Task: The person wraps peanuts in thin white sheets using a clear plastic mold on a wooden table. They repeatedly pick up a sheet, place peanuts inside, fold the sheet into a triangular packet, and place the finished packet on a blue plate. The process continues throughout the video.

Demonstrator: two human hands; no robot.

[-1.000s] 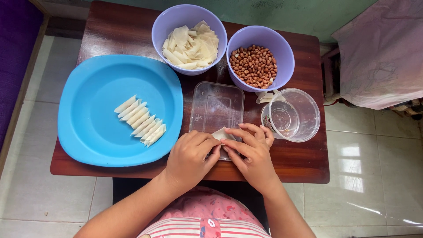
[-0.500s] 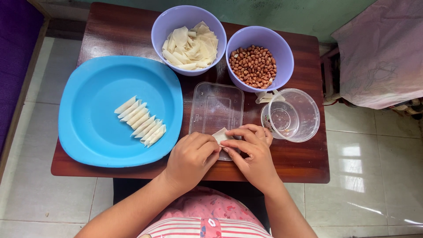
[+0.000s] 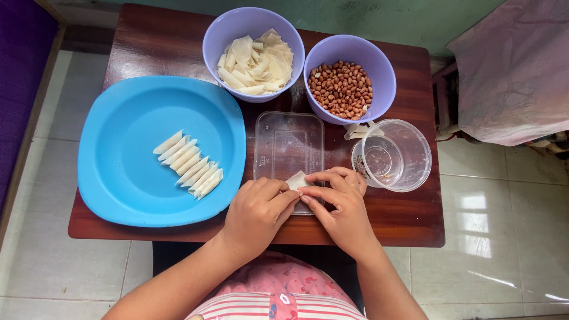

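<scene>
Both hands, left (image 3: 256, 208) and right (image 3: 339, 204), pinch a small pastry wrapper (image 3: 296, 179) over the clear lid (image 3: 288, 145): folding step. Next calls for a tight roll; finished rolls (image 3: 189, 165) lie left of the fingers.

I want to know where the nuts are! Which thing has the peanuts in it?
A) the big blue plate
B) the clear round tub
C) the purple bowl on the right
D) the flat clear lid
C: the purple bowl on the right is filled with the reddish-brown peanuts; the other purple bowl holds pale wrapper pieces.
</scene>
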